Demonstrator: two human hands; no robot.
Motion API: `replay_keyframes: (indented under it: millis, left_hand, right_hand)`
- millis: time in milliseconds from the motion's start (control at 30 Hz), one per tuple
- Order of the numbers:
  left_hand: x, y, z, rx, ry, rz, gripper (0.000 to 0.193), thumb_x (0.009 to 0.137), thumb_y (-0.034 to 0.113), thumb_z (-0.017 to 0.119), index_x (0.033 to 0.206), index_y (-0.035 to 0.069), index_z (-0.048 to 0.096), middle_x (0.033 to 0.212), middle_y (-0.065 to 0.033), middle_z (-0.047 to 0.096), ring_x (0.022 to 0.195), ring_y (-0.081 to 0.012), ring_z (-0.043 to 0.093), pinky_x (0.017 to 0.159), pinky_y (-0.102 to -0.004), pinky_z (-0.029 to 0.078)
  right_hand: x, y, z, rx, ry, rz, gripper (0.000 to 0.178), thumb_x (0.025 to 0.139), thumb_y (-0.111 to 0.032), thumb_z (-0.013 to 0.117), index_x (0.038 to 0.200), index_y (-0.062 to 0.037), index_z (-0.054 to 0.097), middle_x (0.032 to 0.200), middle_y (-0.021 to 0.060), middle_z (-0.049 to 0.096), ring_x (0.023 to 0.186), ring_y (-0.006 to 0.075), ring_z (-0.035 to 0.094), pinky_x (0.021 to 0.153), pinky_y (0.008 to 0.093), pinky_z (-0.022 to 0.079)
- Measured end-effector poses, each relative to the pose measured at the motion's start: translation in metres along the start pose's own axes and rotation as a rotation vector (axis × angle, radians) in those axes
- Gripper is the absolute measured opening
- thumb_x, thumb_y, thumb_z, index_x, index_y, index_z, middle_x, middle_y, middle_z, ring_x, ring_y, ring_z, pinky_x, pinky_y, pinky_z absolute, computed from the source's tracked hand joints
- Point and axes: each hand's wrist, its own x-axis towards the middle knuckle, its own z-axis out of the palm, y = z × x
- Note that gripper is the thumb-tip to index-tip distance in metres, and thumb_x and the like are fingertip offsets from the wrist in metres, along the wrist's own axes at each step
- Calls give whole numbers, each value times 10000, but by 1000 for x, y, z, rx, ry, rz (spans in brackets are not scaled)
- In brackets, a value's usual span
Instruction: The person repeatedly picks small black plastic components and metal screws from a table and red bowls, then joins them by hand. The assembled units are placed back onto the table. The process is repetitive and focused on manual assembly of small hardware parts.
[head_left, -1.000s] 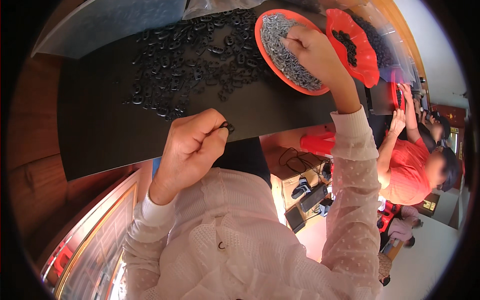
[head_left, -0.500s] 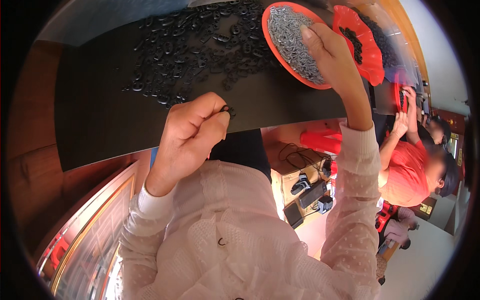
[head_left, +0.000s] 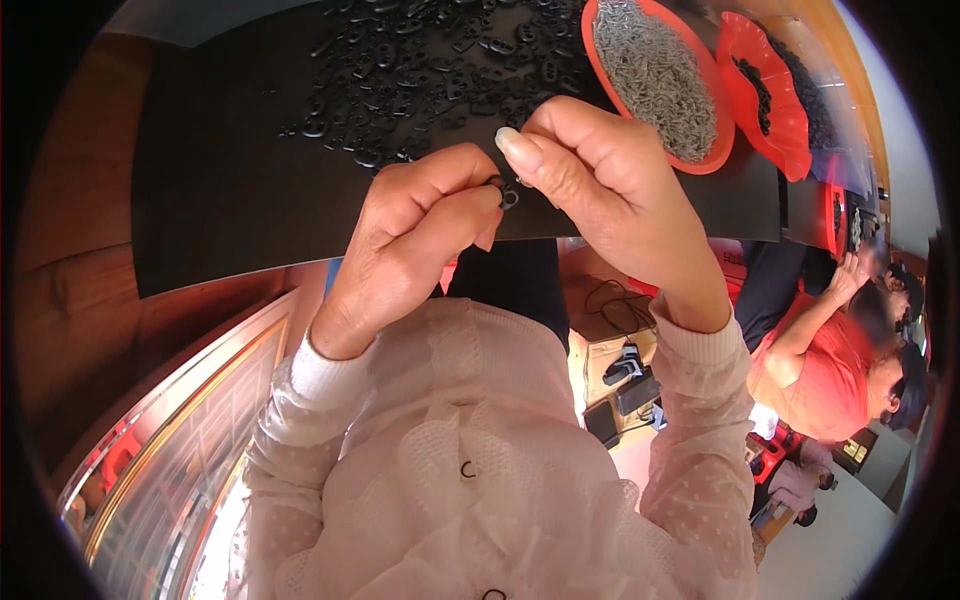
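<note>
My left hand (head_left: pixel 415 240) is closed, pinching a small black plastic piece (head_left: pixel 508 194) with a round hole between thumb and fingers. Close to its right, my right hand (head_left: pixel 610 190) is closed too, thumb against bent fingers. A tiny bit shows under the right thumb, too small to make out. Both hands are above the near edge of the black table (head_left: pixel 230 200). Beyond them lie many loose black plastic pieces (head_left: pixel 430 80) with holes. A red oval dish (head_left: pixel 722 140) full of small silvery metal parts, apparently springs, stands behind my right hand.
Right of the dish stands a wavy-rimmed red dish (head_left: pixel 790 130) with small black parts, beside a clear bag (head_left: pixel 810 100) of dark pieces. Below the table sits a carton (head_left: pixel 590 365) with cables and black devices. A person in a red shirt (head_left: pixel 825 370) works at the right.
My right hand has left the dish of silvery parts and come left, beside the piece in my left hand. The left hand keeps its pinch. The view has shifted slightly.
</note>
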Motion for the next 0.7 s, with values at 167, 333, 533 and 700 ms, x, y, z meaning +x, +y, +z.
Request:
replay_keyframes:
  millis: [167,333,533,700]
  left_hand:
    - [0,3,-2,34,-29,-71,170,842,118,476,849,-2,596,649,-21,555,530,-58,426,479,-228,331]
    - [0,4,-1,63,-25,-74,234,828,130,468,918,-15,629,652,-26,555,547,-61,422,501,-226,328]
    - [-1,5,0,44,-7,-71,225,830,133,474,911,-13,625,627,-16,539,539,-54,410,499,-222,321]
    - [-1,6,0,38,-16,-95,202,833,130,475,888,-6,613,615,-8,528,530,-43,390,488,-217,299]
  right_hand:
    - [0,-2,5,4,-5,-25,266,927,-158,598,752,24,512,594,78,487,512,118,440,465,285,363]
    - [0,1,1,-61,12,-37,265,923,-154,599,745,20,509,590,85,485,501,123,426,464,290,363]
    - [-1,-2,6,-62,11,-10,267,921,-159,601,744,19,511,581,95,484,491,126,422,458,291,362]
    - [-3,0,11,-141,44,-60,264,916,-174,611,746,10,526,556,106,491,476,145,454,457,288,386]
